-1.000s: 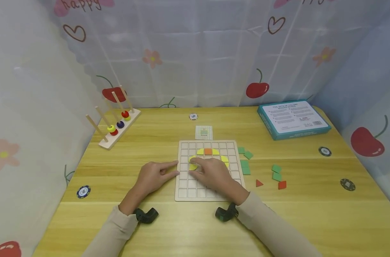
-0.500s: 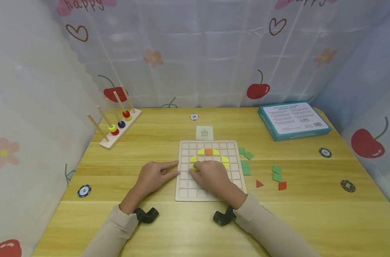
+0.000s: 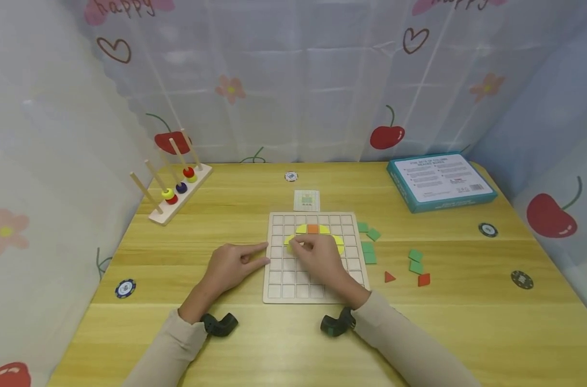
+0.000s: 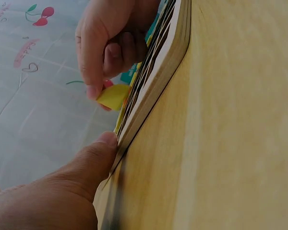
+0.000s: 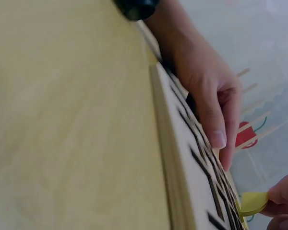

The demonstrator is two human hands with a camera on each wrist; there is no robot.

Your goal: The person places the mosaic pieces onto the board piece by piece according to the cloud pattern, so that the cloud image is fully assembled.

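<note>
A wooden grid board (image 3: 288,291) lies flat on the table. My right hand (image 3: 318,260) is over its left-middle part, pinching a yellow quarter-circle tile (image 4: 114,97) between thumb and fingertip. In the left wrist view that tile stands tilted up from the board, its lower edge right at the surface. Thumb and forefinger of my left hand (image 3: 229,266) are extended and touch the board's left edge. An orange square tile (image 3: 312,229) sits in the second row with yellow tiles (image 3: 324,229) on both sides. More yellow tiles (image 3: 339,240) lie at the right, partly hidden by my hand.
Beyond the board lies a small pattern card (image 3: 306,200). Green tiles (image 3: 368,252), a red triangle (image 3: 389,277) and a red tile (image 3: 424,279) lie to the right. A peg stand with beads (image 3: 181,194) is back left, a teal box (image 3: 440,181) back right. Several poker chips (image 3: 125,288) surround them.
My right hand dipped slightly at the board's left-middle cells, then rose a little with the yellow quarter-circle tile pinched in its fingers. My left hand has stayed at the board's edge.
</note>
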